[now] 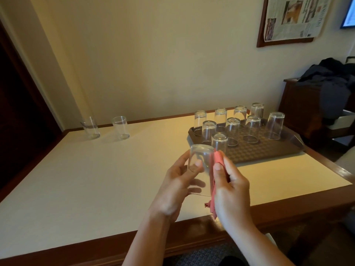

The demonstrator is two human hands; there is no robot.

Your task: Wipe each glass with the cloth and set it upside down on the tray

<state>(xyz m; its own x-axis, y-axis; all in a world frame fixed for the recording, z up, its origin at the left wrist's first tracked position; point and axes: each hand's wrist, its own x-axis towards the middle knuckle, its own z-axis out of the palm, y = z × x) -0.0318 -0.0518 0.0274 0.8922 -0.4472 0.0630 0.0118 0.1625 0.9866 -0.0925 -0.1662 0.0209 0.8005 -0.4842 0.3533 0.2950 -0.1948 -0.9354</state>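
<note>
1. Head view: your left hand [178,181] grips the held glass [200,159], base up, above the counter [96,179]
2. Your right hand [230,187] pinches the pink cloth [218,160] against its side
3. Nine inverted glasses [251,129] stand on the tray [269,150]; two upright glasses [121,127] stand far left

A cream wall [153,54] rises behind the white-topped, wood-edged table [96,179]. A framed newspaper [294,18] hangs upper right; beyond the table's right edge, dark clothes [334,83] lie heaped on a wooden cabinet [299,110]
</note>
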